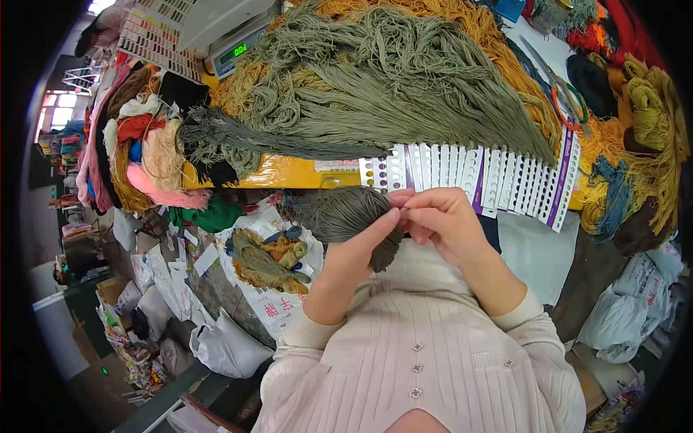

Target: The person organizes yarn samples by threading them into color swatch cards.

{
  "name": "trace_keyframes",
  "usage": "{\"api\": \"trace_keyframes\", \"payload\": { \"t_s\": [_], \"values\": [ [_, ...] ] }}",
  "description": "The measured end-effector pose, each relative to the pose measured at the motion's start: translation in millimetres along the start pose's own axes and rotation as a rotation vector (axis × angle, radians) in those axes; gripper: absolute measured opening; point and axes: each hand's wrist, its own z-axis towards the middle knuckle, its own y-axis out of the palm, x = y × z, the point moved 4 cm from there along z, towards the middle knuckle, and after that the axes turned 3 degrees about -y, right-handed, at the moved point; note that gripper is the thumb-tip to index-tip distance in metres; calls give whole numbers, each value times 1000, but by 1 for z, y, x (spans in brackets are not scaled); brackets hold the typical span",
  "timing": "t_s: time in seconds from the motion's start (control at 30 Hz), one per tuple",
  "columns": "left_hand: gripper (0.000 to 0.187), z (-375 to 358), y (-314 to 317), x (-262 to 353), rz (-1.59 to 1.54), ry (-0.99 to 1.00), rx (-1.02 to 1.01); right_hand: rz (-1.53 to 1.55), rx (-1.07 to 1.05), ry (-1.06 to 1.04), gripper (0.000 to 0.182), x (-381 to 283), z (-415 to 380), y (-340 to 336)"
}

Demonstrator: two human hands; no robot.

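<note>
My left hand (355, 252) is closed around a bundle of dark grey-green yarn (345, 214), whose loose end hangs below the fingers. Right beside it, my right hand (449, 222) is closed in a pinch, its fingertips meeting those of the left at the bundle's edge. Whatever lies between the right fingertips is too small to make out. Just beyond the hands, a row of white punched sample cards (447, 167) with purple strips lies along the table's near edge. Behind the cards spreads a big heap of grey-green yarn (375, 79).
A scale (232, 52) with a lit green display stands at the back left, near a colour chart (150, 36). Scissors (559, 90) lie at the right by ochre yarn (642, 108). Coloured skeins (162, 155) hang at the left. White bags (229, 346) sit on the floor.
</note>
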Motion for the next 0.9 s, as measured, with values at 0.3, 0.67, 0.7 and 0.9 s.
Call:
{"api": "trace_keyframes", "payload": {
  "t_s": [0.3,0.67,0.7,0.9],
  "values": [
    [27,3,2,2,-109,10,-65,-73,-45,26,10,2,-1,-2],
    [22,6,0,-2,-146,13,-22,88,-52,76,9,-2,-2,0],
    [22,6,-1,-2,-179,6,-25,80,-43,80,9,-4,-2,-1],
    [20,5,-5,-4,-179,-24,-10,32,-52,84,10,-4,-1,0]
  ]
}}
